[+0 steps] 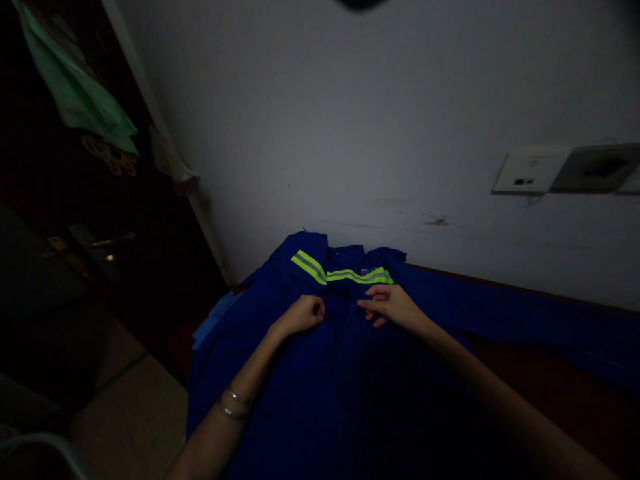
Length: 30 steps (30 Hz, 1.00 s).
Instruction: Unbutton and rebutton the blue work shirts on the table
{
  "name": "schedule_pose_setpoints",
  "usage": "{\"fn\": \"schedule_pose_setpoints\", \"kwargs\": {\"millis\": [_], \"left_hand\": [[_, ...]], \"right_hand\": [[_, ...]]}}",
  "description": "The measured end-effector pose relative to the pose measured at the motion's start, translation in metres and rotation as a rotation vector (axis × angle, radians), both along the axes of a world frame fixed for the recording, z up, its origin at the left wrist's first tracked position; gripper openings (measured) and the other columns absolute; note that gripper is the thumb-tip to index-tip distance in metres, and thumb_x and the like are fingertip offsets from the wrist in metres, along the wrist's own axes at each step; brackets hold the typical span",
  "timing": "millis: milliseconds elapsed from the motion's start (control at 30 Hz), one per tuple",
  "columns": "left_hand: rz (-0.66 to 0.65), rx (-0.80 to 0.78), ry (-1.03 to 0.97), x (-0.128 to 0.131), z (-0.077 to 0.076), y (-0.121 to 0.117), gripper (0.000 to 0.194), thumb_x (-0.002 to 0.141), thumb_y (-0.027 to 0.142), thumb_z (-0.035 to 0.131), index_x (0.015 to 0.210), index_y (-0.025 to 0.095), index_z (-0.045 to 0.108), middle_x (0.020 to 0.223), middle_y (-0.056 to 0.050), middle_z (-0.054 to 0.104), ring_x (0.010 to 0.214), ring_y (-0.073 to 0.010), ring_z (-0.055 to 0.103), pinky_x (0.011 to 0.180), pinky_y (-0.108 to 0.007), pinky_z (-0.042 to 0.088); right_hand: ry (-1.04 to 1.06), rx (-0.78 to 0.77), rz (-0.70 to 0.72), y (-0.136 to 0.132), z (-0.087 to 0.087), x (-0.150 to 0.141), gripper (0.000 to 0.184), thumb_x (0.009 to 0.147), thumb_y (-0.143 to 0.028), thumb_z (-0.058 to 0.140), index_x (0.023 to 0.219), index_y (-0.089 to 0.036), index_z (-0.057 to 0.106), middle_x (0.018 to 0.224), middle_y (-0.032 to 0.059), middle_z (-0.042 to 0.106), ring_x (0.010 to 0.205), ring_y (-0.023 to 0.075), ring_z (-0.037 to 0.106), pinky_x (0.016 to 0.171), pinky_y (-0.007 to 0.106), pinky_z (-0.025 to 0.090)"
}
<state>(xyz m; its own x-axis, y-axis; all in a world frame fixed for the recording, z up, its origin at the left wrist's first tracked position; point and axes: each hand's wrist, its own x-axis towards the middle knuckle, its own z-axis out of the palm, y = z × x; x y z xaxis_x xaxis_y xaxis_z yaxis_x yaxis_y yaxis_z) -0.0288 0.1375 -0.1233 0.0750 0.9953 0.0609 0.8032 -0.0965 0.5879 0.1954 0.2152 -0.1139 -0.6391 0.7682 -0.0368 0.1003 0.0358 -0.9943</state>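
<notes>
Curled left hand (300, 315), looser right hand (393, 308) at its three o'clock, both at the blue garment (305, 377); whether either pinches it, I can't tell.

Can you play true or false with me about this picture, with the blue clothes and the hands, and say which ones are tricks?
1. The blue work garment has yellow-green stripes. True.
2. The silver bangles are on the right arm. False: they are on the left arm.
3. Left hand and right hand are both at the garment. True.
4. The green cloth lies on the floor. False: it hangs up by the dark door.
5. A white socket plate is on the wall. True.
</notes>
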Motion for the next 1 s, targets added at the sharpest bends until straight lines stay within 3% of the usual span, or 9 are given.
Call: {"fn": "schedule_pose_setpoints", "kwargs": {"millis": [133,233,333,467,633,733,833,933,1000], "left_hand": [[-0.003,0.059,-0.031,0.01,0.005,-0.006,0.023,0.062,0.009,0.048,0.082,0.013,0.059,0.068,0.001,0.056,0.059,-0.009,0.049,0.054,-0.017,0.034],[0.031,0.059,-0.143,0.025,0.018,-0.022,0.017,0.072,0.023,0.049,0.08,0.013,0.06,0.067,0.0,0.057,0.059,-0.009,0.048,0.054,-0.017,0.034],[0.008,-0.119,-0.267,0.041,0.03,-0.042,0.032,0.076,0.041,0.047,0.071,0.013,0.06,0.057,0.001,0.053,0.046,-0.0074,0.044,0.045,-0.018,0.031],[0.035,-0.225,-0.382,0.053,0.033,-0.054,0.031,0.067,0.043,0.057,0.07,0.012,0.06,0.046,0.005,0.046,0.039,-0.0059,0.037,0.041,-0.018,0.026],[0.191,-0.07,-0.564,0.052,0.026,-0.029,0.021,0.063,0.033,0.063,0.064,0.012,0.06,0.046,0.006,0.045,0.041,-0.0043,0.034,0.043,-0.018,0.024],[0.332,-0.071,-0.809,0.046,0.024,-0.004,0.019,0.059,0.03,0.065,0.066,0.012,0.06,0.048,0.005,0.048,0.041,-0.0048,0.037,0.043,-0.018,0.026],[0.44,-0.049,-1.079,0.041,0.026,0.02,0.022,0.055,0.025,0.068,0.071,0.013,0.059,0.053,0.004,0.052,0.045,-0.0068,0.045,0.045,-0.019,0.032],[0.506,-0.004,-1.206,0.041,0.027,0.038,0.023,0.052,0.023,0.068,0.07,0.013,0.057,0.056,0.003,0.055,0.047,-0.0077,0.049,0.047,-0.019,0.035],[0.512,-0.038,-1.211,0.043,0.024,0.046,0.022,0.053,0.023,0.068,0.068,0.012,0.056,0.055,0.002,0.054,0.046,-0.0079,0.049,0.046,-0.019,0.035]], "right_hand": [[-0.002,0.049,-0.098,0.003,0.0,0.001,0.035,0.061,-0.036,0.066,0.083,-0.014,0.052,0.059,0.0012,0.058,0.051,0.0142,0.06,0.038,0.022,0.049],[0.002,0.104,-0.124,0.002,0.003,0.0,0.035,0.063,-0.039,0.064,0.083,-0.014,0.052,0.059,0.0013,0.058,0.051,0.0145,0.06,0.036,0.021,0.049],[0.032,0.166,-0.166,0.005,0.01,0.001,0.035,0.063,-0.042,0.063,0.083,-0.014,0.053,0.058,0.0005,0.057,0.049,0.0142,0.06,0.035,0.021,0.048],[0.071,0.23,-0.222,0.015,0.023,0.002,0.034,0.064,-0.043,0.062,0.08,-0.015,0.054,0.052,-0.0016,0.053,0.048,0.0142,0.059,0.037,0.021,0.048],[0.17,0.315,-0.313,0.033,0.041,-0.006,0.03,0.063,-0.04,0.063,0.077,-0.014,0.057,0.059,0.0024,0.06,0.057,0.0158,0.062,0.046,0.023,0.05],[0.213,0.419,-0.384,0.045,0.055,-0.009,0.027,0.065,-0.036,0.061,0.08,-0.014,0.059,0.069,0.0052,0.064,0.065,0.0166,0.062,0.058,0.028,0.052],[0.204,0.524,-0.384,0.054,0.064,-0.01,0.035,0.066,-0.029,0.06,0.098,-0.014,0.057,0.089,0.0087,0.064,0.083,0.0181,0.061,0.075,0.031,0.049],[0.1,0.575,-0.34,0.055,0.061,-0.011,0.049,0.066,-0.023,0.059,0.113,-0.014,0.05,0.107,0.0119,0.059,0.096,0.019,0.057,0.085,0.034,0.044],[-0.003,0.642,-0.313,0.05,0.053,-0.013,0.044,0.067,-0.021,0.057,0.111,-0.014,0.053,0.108,0.0117,0.059,0.095,0.0197,0.057,0.085,0.035,0.044]]}}
